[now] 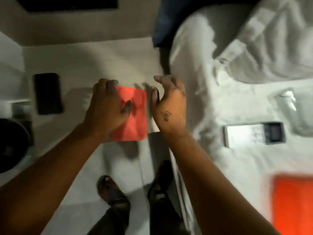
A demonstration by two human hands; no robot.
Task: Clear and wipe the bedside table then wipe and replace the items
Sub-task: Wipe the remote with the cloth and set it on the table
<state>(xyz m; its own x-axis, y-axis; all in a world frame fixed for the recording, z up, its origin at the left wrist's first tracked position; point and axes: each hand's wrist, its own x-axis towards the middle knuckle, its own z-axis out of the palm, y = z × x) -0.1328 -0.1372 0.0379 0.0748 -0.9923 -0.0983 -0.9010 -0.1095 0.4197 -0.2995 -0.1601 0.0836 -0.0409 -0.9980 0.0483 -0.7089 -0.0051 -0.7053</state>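
Observation:
A folded red cloth [135,116] lies flat on the white bedside table [105,61]. My left hand [106,104] presses down on the cloth's left part, fingers curled over its far edge. Just right of the cloth hovers my right hand [169,102], fingers apart and empty, at the table's right edge. A black phone [47,93] rests on the table's left side. On the white bed [203,107] to the right lie a white box with a dark end [254,134], a clear plastic item [294,112] and an orange flat thing [293,206].
A dark blue pillow [169,22] sits at the head of the bed beside rumpled white bedding [271,39]. A round dark object [11,145] stands at the left edge. My sandalled feet [113,192] are on the pale floor below the table.

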